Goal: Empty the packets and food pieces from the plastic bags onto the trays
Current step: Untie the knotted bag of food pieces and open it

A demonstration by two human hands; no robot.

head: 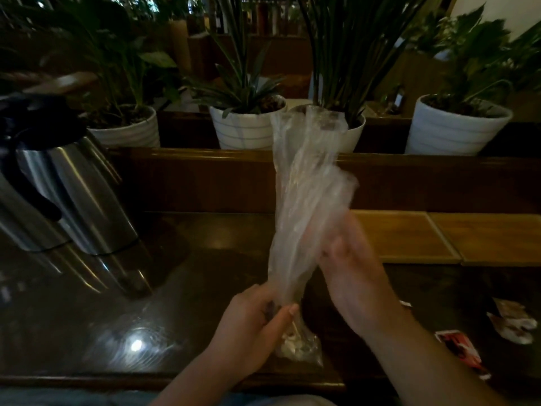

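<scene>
Above the dark counter (181, 276), a long clear plastic bag (307, 206) is standing almost straight up, with its long side running up and down. Its loose open end is pointing up toward the plant pots, and its full end, holding pale food pieces (295, 347), is hanging low near the counter edge. The left hand (251, 323) is squeezing the bag just above the food, fingers (288, 310) closed tight around it. The right hand (348, 259) is higher, touching the bag's middle from the right; it is blurry, so its grip cannot be told. Probably the bag needs flipping, because its mouth is facing away from the wooden trays (407, 235). Small packets (459, 350) are lying on the right.
</scene>
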